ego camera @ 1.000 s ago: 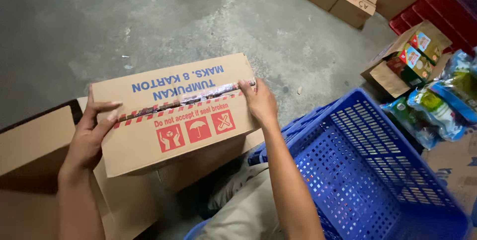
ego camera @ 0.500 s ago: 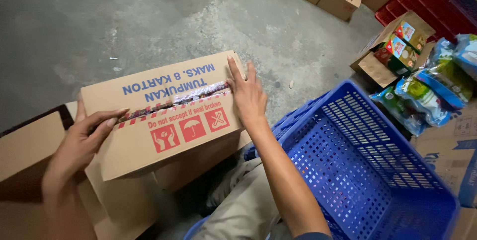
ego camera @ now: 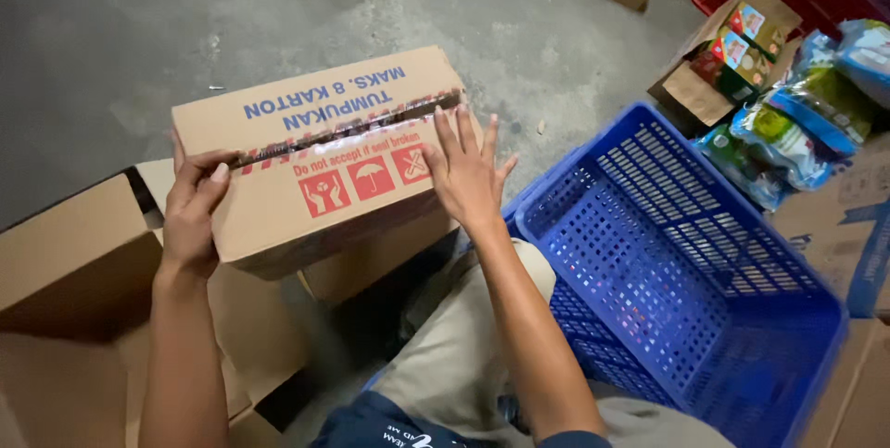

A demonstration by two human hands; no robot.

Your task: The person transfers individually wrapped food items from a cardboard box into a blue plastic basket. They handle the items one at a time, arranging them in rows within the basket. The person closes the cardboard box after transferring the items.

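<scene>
**Both hands at the two ends of a sealed carton**

Both hands are on the cardboard carton [ego camera: 324, 156], one at each short end, so its long axis runs left to right between them, a little tilted, with the right end farther from the person. The left hand [ego camera: 193, 216] is clamped on the left end, fingers curled over the top edge at the striped tape seam [ego camera: 343, 130]. The right hand [ego camera: 466, 175] lies flat and spread on the right end of the near face, pressing but not closed around anything. The carton rests on other brown boxes [ego camera: 74, 263] in front of the person's knees, equally near to both hands. To the right stands a blue plastic basket [ego camera: 686, 253]. Beyond it lie colourful snack bags [ego camera: 788, 133], and behind everything is the grey concrete floor [ego camera: 139, 31].
</scene>
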